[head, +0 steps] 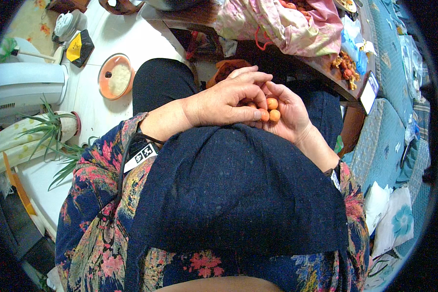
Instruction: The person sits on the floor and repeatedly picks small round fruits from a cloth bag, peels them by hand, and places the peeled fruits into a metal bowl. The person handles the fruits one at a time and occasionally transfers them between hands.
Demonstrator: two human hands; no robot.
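Small round orange beads [273,115] lie cupped in my right hand [291,113], above my lap at the edge of the dark apron [237,182]. Over them reaches my left hand [230,96], its fingers curled and its thumb and fingertips against the beads; part of the group is hidden beneath it. Beyond the hands, a pink patterned cloth [277,25] on the table holds more orange-red pieces [295,6]. An orange-brown container or bag [228,69] shows partly behind my left hand.
The wooden table edge [314,71] curves ahead, with a phone [369,92] at its right corner and a small pile of orange-brown pieces [346,71] nearby. An orange-rimmed bowl [116,76] stands on the floor at left, near potted aloe [45,126]. A blue-covered sofa [387,127] is at right.
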